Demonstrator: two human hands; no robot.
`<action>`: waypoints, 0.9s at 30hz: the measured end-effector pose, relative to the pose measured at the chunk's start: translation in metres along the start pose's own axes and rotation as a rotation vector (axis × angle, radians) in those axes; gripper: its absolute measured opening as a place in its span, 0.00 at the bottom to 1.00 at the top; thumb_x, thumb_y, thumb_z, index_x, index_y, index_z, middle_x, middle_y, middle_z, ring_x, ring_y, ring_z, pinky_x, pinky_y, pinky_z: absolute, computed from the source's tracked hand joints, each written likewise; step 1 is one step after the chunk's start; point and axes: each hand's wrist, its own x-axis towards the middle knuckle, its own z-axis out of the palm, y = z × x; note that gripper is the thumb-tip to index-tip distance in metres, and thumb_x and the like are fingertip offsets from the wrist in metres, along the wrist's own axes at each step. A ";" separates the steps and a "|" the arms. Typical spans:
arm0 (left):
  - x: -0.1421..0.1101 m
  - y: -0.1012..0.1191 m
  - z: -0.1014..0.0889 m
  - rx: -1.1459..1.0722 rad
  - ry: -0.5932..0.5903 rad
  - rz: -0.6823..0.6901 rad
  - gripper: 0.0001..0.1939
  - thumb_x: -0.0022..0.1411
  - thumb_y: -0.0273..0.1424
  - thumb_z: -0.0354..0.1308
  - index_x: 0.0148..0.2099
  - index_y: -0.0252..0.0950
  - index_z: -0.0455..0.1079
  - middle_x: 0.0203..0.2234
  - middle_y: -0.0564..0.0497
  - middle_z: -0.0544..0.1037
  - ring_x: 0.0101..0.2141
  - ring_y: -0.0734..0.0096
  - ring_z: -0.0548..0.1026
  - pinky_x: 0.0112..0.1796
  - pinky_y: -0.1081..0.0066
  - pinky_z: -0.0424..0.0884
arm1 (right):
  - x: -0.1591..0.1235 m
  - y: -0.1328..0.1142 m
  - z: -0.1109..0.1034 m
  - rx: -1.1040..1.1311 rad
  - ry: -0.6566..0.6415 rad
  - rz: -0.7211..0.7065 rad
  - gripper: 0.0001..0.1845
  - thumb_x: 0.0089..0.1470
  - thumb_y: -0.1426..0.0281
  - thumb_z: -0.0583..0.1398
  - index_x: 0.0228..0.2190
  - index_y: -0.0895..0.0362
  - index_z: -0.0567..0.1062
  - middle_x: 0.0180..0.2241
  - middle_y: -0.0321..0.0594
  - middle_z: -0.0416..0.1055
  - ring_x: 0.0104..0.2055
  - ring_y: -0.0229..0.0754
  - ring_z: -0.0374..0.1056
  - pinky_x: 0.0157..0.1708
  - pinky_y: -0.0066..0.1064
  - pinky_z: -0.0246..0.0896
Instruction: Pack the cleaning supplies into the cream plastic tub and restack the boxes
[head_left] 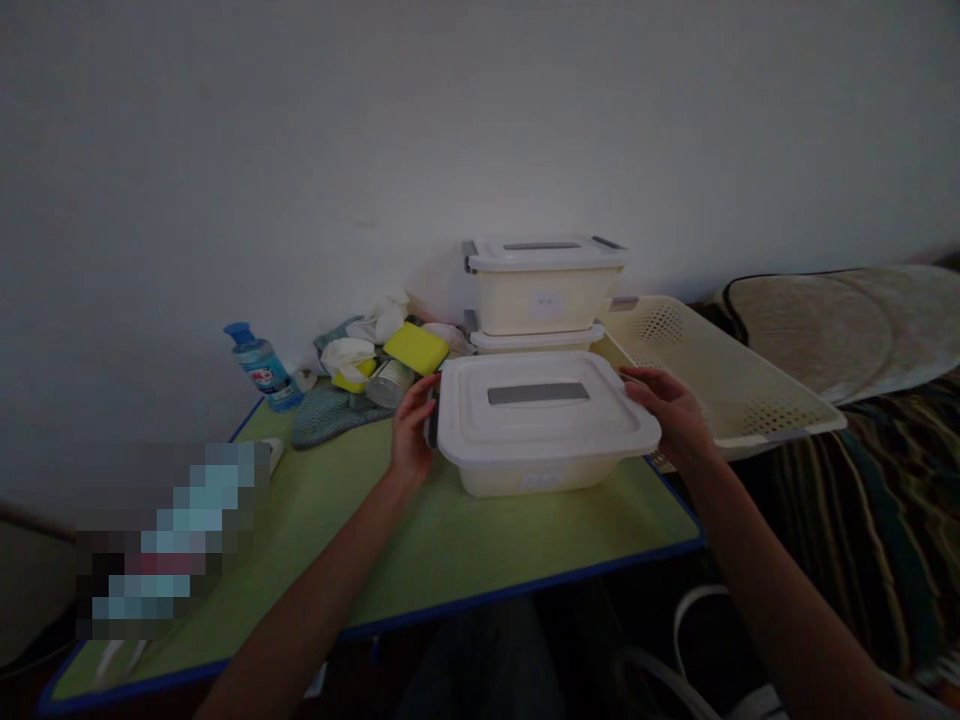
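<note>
A white lidded storage box (544, 430) with a grey handle on its lid is between my two hands, over the green table. My left hand (412, 430) is closed against its left end, by a dark latch. At the right end, my right hand (671, 410) grips the rim, its fingers partly hidden behind the lid. Just behind stand two similar boxes, one on the other; the upper storage box (551, 295) carries a small label. Whether the held box rests on the table or is slightly raised, I cannot tell.
A large white perforated basket (731, 375) stands at the right, beside a sofa cushion (810, 335). At the back left are a blue bottle (262, 370), a yellow sponge (416, 347), crumpled white material and a grey cloth (330, 418). The table (450, 560) has a blue edge.
</note>
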 end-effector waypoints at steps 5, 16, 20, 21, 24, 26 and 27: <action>-0.003 -0.003 0.000 0.048 0.038 0.098 0.14 0.46 0.27 0.59 0.38 0.40 0.75 0.44 0.53 0.77 0.52 0.63 0.67 0.52 0.67 0.60 | -0.011 -0.003 0.003 -0.109 0.155 -0.057 0.11 0.36 0.61 0.67 0.25 0.52 0.76 0.30 0.37 0.76 0.32 0.44 0.72 0.32 0.35 0.68; 0.002 -0.006 -0.011 0.185 -0.069 0.233 0.11 0.52 0.29 0.58 0.39 0.41 0.76 0.44 0.51 0.76 0.53 0.66 0.66 0.56 0.65 0.54 | -0.046 -0.001 -0.020 -0.179 -0.199 -0.217 0.29 0.38 0.47 0.62 0.43 0.45 0.75 0.51 0.35 0.67 0.56 0.54 0.58 0.57 0.44 0.52; 0.004 -0.003 -0.015 0.336 -0.118 0.328 0.12 0.54 0.30 0.56 0.41 0.42 0.75 0.46 0.52 0.76 0.54 0.66 0.65 0.57 0.65 0.52 | -0.046 -0.002 -0.019 -0.203 -0.208 -0.252 0.28 0.40 0.47 0.61 0.44 0.45 0.74 0.51 0.36 0.67 0.57 0.54 0.58 0.58 0.46 0.48; 0.004 -0.002 -0.016 0.371 -0.129 0.346 0.13 0.54 0.30 0.56 0.42 0.42 0.75 0.46 0.52 0.75 0.54 0.66 0.64 0.58 0.64 0.52 | -0.046 -0.001 -0.019 -0.212 -0.209 -0.259 0.29 0.42 0.48 0.60 0.45 0.46 0.74 0.52 0.36 0.67 0.57 0.53 0.57 0.59 0.46 0.47; 0.006 0.001 -0.016 0.452 -0.155 0.390 0.15 0.55 0.32 0.55 0.45 0.42 0.73 0.48 0.52 0.74 0.55 0.64 0.62 0.58 0.61 0.50 | -0.045 -0.002 -0.021 -0.226 -0.217 -0.286 0.30 0.45 0.49 0.59 0.49 0.47 0.70 0.54 0.37 0.64 0.58 0.52 0.56 0.60 0.46 0.44; 0.007 0.004 -0.014 0.488 -0.168 0.424 0.16 0.56 0.34 0.54 0.47 0.42 0.72 0.49 0.52 0.73 0.56 0.62 0.61 0.58 0.59 0.49 | -0.045 -0.004 -0.023 -0.215 -0.224 -0.324 0.31 0.47 0.50 0.58 0.51 0.48 0.68 0.55 0.36 0.62 0.59 0.51 0.54 0.60 0.46 0.44; 0.007 0.006 -0.012 0.502 -0.175 0.441 0.17 0.57 0.36 0.53 0.48 0.42 0.72 0.50 0.52 0.72 0.57 0.62 0.60 0.59 0.59 0.48 | -0.044 -0.005 -0.023 -0.206 -0.226 -0.346 0.31 0.48 0.51 0.58 0.52 0.48 0.66 0.56 0.36 0.60 0.60 0.51 0.53 0.60 0.46 0.44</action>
